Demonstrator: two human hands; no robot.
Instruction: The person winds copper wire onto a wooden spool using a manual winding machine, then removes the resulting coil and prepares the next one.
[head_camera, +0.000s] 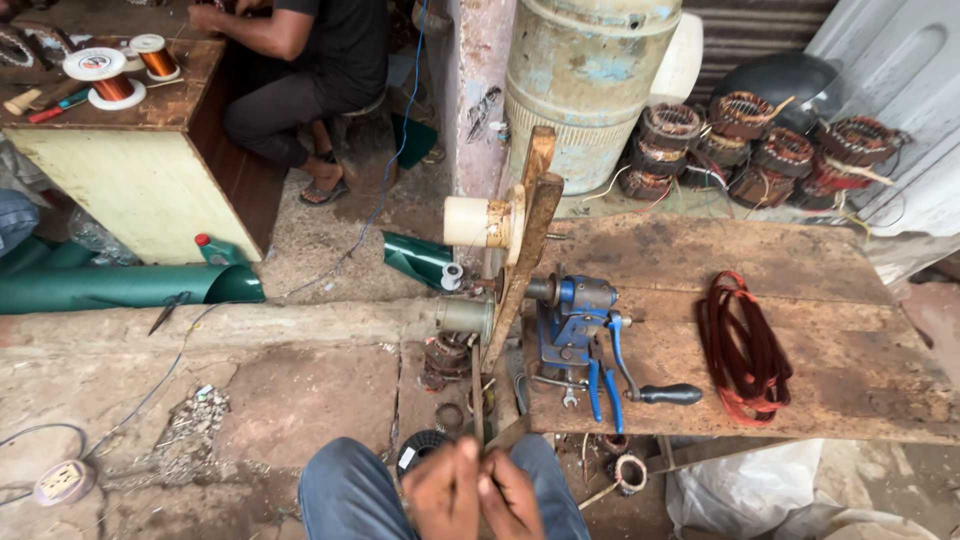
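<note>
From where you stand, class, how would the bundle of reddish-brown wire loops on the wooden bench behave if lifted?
The wire bundle would probably sag and sprawl, since its long loops lie slack and unevenly spread. It is unlikely to roll, lying flat on the bench. Loose strands could snag.

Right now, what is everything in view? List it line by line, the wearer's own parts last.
hand winder: one, blue, black crank handle, on the bench's left edge
wire coil: one, red, on the bench
bench: one, brown wood, right
motor windings: about eight, copper and dark, behind the bench
drum: one, pale, top centre
wire spools: two, copper, on the far table
green roll: one, left, on the floor
other person: one, seated, top left
left hand, right hand: pressed together over the knees, bottom centre
</note>
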